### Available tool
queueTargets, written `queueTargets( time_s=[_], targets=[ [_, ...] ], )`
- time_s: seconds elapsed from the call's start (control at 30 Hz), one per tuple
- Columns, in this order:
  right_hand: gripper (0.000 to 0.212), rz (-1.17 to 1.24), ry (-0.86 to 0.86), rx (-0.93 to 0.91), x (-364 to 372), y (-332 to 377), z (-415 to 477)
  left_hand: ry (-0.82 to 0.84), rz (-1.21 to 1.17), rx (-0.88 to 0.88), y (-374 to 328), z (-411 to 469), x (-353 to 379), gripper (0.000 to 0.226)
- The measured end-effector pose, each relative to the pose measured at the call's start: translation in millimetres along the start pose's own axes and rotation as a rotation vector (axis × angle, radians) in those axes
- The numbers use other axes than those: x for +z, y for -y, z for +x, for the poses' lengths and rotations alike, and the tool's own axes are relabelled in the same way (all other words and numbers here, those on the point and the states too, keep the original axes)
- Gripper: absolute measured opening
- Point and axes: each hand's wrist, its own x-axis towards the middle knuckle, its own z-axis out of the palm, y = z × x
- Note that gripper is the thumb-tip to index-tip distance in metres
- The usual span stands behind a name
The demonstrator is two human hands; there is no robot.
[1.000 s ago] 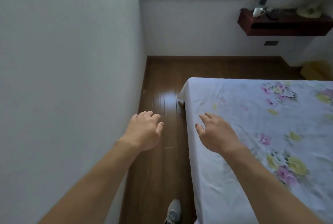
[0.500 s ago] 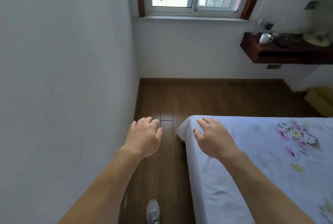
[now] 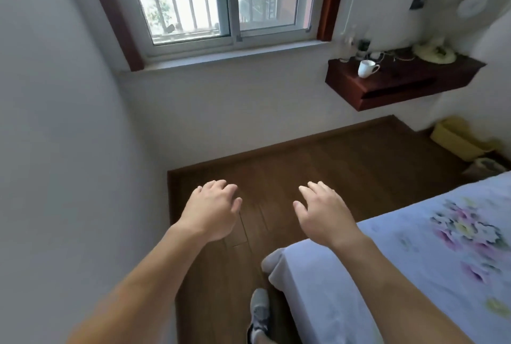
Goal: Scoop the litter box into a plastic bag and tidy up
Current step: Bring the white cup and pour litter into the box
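Above the brown wooden floor (image 3: pixel 318 166), both bare hands are held out palm down with nothing grasped. The left hand (image 3: pixel 211 209) is loosely curled, its fingers (image 3: pixel 221 187) bent slightly downward, and it is kept near the white wall (image 3: pixel 69 150) on that side. The right hand (image 3: pixel 322 212) is spread wider, its fingers (image 3: pixel 318 191) relaxed and parted, and it is held just beyond the corner of the bed (image 3: pixel 401 274). The two hands are set apart, with bare floorboards seen between them. Below them, a grey shoe (image 3: pixel 259 309) is planted on the floor beside the bed corner. The bed is covered by a pale sheet printed with pink and yellow flowers. Farther out, a barred window (image 3: pixel 221 1) is set in the far wall, and a dark red wall shelf (image 3: pixel 398 83) is fixed to its right, with a white mug (image 3: pixel 366 68) stood on it among cables. On the floor in the far right corner, a yellow container (image 3: pixel 456 140) is seen, possibly the litter box, though its contents cannot be made out. No plastic bag can be identified.
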Motion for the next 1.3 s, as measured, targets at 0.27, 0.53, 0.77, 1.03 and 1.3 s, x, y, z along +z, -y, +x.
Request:
queueTargets(
  time_s=[0.27, 0.53, 0.77, 1.03, 1.3],
  targets=[
    [0.051, 0.022, 0.039, 0.087, -23, 0, 197, 0.049, -0.028, 0.068, 36, 207, -39, 0.047],
    [0.052, -0.009, -0.028, 0.226, -65, -20, 368, 0.067, -0.033, 0.215, 49, 403, -61, 0.044],
    [0.053, -0.013, -0.084, 0.447, -97, -53, 470, 0.088, 0.016, 0.439, 26, 577, -82, 0.042],
    [0.052, 0.055, -0.163, 0.630, -120, -133, 535, 0.148, 0.105, 0.664, -63, 706, -83, 0.044],
    [0.052, 0.123, -0.167, 0.655, -141, -281, 627, 0.206, 0.114, 0.699, -190, 833, -54, 0.042]
  ],
)
